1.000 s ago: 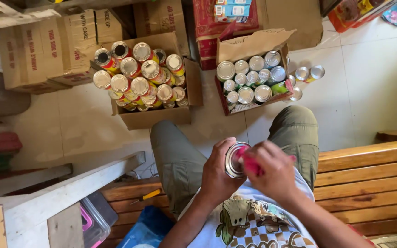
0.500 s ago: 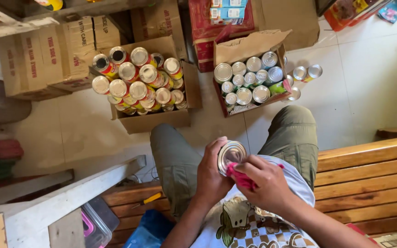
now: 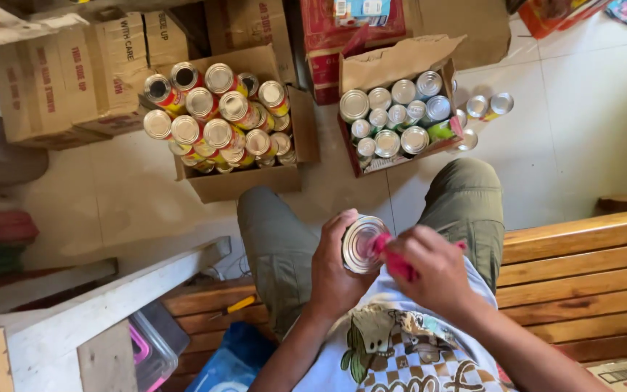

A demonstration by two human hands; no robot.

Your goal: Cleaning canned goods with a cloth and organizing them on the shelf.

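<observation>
below, two cardboard boxes (image 3: 244, 181) (image 3: 393, 62), tins (image 3: 219, 134) inside

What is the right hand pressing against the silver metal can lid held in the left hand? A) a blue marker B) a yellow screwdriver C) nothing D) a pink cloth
D: the right hand holds a pink cloth against the lid of the round silver metal can, which the left hand grips from the side.

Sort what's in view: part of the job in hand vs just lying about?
In the job: can held in left hand; pink cloth in right hand, pressed to the can's end; two open boxes of cans on the floor.

Lying about: closed cartons; wooden bench; clear plastic tub.
</observation>
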